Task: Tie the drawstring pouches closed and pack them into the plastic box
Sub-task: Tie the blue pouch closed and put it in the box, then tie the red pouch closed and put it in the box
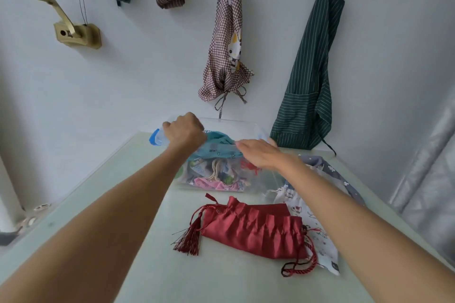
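Note:
A clear plastic box (268,181) with blue latches stands at the far side of the table and holds several patterned pouches. On top of them lies a teal pouch (221,141). My left hand (184,130) is closed on the teal pouch's left end, over the box. My right hand (261,152) lies flat with fingers apart on the pouch's right side. Nearer to me a red satin pouch (256,229) with a tassel lies on the table. Beside it are a white printed pouch (317,233) and a grey printed pouch (339,172).
The pale green table (221,278) ends at a white wall. On the wall hang a checked apron (226,51), a green striped apron (312,76), two bundled aprons and a brass crank bracket (73,32). A silvery covering is at the right.

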A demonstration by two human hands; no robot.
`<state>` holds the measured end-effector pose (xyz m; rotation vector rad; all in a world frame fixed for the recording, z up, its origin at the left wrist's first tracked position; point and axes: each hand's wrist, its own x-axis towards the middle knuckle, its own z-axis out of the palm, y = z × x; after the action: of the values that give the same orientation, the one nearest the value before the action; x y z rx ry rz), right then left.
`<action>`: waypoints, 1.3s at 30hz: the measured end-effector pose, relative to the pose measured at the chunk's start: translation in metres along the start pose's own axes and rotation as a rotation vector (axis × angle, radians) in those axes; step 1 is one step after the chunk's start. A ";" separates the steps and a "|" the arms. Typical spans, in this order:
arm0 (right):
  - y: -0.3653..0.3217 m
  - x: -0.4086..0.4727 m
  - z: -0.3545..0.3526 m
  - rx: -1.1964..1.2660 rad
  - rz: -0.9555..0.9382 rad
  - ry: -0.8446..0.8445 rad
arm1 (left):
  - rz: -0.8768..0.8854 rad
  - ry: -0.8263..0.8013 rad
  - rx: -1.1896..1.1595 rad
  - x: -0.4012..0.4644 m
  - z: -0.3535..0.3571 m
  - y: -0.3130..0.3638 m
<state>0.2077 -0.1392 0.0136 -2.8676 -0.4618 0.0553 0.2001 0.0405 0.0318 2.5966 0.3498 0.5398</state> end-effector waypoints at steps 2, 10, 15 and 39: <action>0.011 -0.031 0.006 0.025 -0.091 0.173 | 0.150 0.188 -0.106 -0.027 -0.001 -0.005; 0.073 -0.180 0.064 0.420 0.196 0.530 | 0.179 -0.206 -0.163 -0.130 0.011 -0.060; 0.058 -0.206 0.091 0.606 0.534 0.475 | 0.029 -0.509 -0.333 -0.152 0.039 -0.068; 0.142 -0.242 0.058 1.217 0.586 0.339 | -0.183 -0.423 -0.717 -0.192 0.000 -0.100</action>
<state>0.0173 -0.3332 -0.0761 -1.6553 0.3903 -0.0409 0.0141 0.0631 -0.0764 1.8877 0.1959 0.0204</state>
